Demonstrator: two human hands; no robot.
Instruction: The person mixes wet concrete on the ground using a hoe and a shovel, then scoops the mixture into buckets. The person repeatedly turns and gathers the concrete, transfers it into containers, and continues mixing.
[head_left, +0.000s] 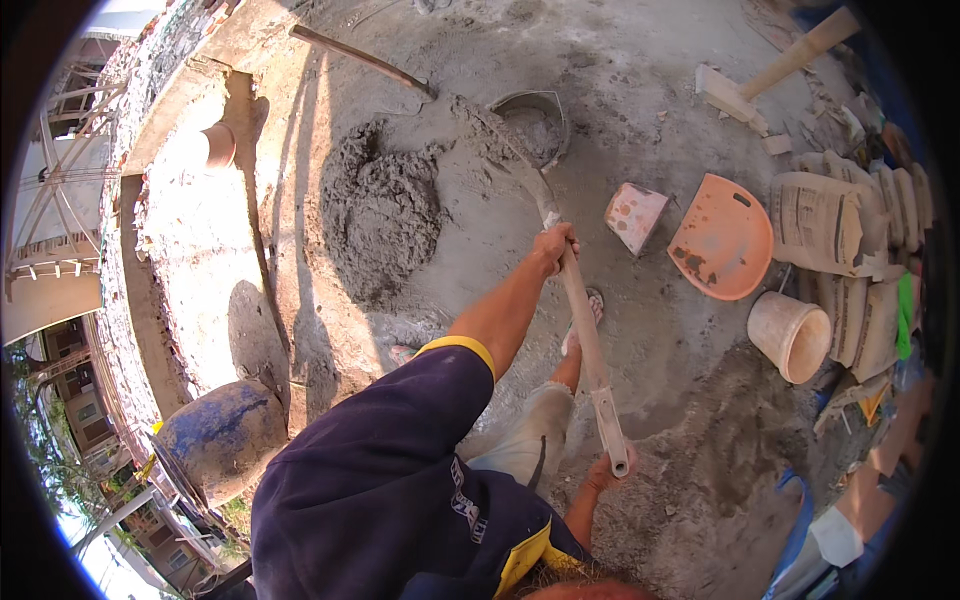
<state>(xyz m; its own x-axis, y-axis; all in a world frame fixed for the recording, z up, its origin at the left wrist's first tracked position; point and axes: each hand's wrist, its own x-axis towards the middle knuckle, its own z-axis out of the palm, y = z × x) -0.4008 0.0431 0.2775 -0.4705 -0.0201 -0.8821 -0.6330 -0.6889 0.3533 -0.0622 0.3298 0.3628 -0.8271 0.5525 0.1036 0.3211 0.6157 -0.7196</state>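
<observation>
My left hand (556, 247) is closed around the middle of a shovel's long shaft (581, 307). Lower down, my right hand (611, 469) grips the open pipe end of the same shaft. The shovel's blade (487, 131), coated in wet mortar, lies at the left rim of a dark bucket (556, 112) that has grey mix inside. To the left of the blade rests a heap of wet mortar (382, 214). Above the heap, a second long-handled tool (360, 58) slants with its head down at the wet floor; its exact kind cannot be told.
Right of the shaft are a small spattered container (636, 217), an orange plastic piece (724, 236) and a pale bucket (789, 337). Stacked cement bags (814, 221) stand beyond, below a wooden-handled tool (799, 52). A blue-stained barrel (221, 442) stands lower left, near a low ledge (150, 292).
</observation>
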